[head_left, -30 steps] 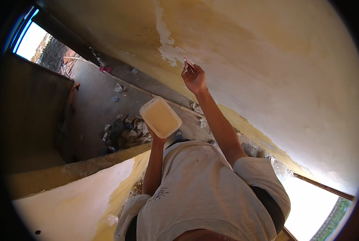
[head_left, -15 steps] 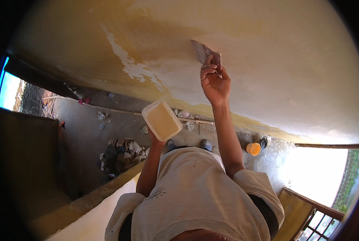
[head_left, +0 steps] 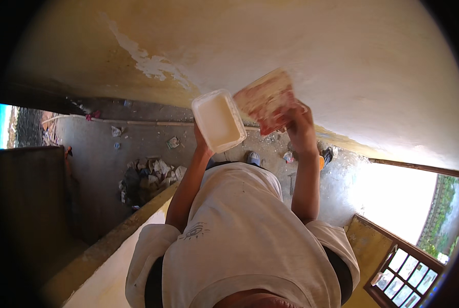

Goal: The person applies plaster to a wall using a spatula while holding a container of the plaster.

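While daylight washes out the far left opening, a heap of rubble (head_left: 150,177) lies on the dusty floor (head_left: 101,154) below, its pieces too small to sort. Above it, a ragged pale patch (head_left: 147,64) scars the yellow wall (head_left: 342,61). At centre, the left hand (head_left: 203,141) grips a shallow white rectangular tub (head_left: 218,120) from beneath, fingers mostly hidden behind it; the tub tilts toward the camera, holding pale paste. Just beside it, the right hand (head_left: 297,123) is closed around a wide, smeared scraper blade (head_left: 268,97), blurred, its handle concealed by the fingers, one corner nearly touching the tub's rim. The person's light shirt (head_left: 240,236) fills the lower frame. At right, a window frame (head_left: 401,274) is cut off by the picture's edge.
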Available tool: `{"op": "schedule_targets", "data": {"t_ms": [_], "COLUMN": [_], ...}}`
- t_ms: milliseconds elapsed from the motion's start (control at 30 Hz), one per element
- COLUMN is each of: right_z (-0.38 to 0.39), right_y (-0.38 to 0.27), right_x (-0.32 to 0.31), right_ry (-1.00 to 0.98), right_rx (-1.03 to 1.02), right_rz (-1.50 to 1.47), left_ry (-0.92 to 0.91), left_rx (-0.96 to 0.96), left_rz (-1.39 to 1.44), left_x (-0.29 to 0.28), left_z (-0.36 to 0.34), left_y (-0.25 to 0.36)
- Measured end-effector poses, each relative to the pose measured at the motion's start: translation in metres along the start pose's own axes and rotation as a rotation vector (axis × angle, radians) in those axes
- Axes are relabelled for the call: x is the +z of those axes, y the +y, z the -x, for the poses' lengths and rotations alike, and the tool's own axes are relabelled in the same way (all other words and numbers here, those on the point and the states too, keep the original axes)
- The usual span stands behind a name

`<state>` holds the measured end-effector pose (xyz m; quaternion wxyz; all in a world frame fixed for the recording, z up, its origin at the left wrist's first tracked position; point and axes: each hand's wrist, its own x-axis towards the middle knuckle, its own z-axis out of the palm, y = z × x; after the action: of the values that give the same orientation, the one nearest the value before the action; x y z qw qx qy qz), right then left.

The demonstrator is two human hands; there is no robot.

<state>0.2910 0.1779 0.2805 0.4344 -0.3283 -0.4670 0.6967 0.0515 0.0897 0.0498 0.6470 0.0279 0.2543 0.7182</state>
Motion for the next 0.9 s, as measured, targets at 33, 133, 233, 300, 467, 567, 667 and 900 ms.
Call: {"op": "schedule_targets", "data": {"t_ms": [33,133,233,300,467,567,667,900], "right_z": [0.005,0.002,0.000,-0.003,-0.005,-0.003,-0.004,0.003], "right_y": [0.008,0.037,0.058,0.075,0.076,0.044,0.052,0.087], "right_x": [0.008,0.032,0.047,0.053,0.047,0.036,0.012,-0.020], "right_ry": [-0.076,-0.123,-0.087,-0.070,-0.039,-0.003,-0.014,-0.145], "right_rx": [0.022,-0.058,-0.235,-0.293,-0.315,-0.232,-0.082,0.314], "right_rz": [0.303,0.685,0.855,0.839,1.024,0.859,0.579,-0.448], "left_ry": [-0.072,-0.140,-0.118,-0.049,-0.006,-0.206,-0.234,-0.131], "left_rx": [-0.046,-0.091,-0.114,-0.065,-0.062,-0.105,-0.106,-0.004], "left_rz": [0.050,0.071,0.066,0.039,0.040,0.131,0.136,0.172], "left_x": [0.031,0.069,0.066,0.065,0.061,0.077,0.083,0.060], "left_z": [0.003,0.021,0.030,0.032,0.026,0.028,0.029,0.026], "left_y": [-0.001,0.007,0.002,-0.003,-0.010,-0.008,-0.011,-0.033]}}
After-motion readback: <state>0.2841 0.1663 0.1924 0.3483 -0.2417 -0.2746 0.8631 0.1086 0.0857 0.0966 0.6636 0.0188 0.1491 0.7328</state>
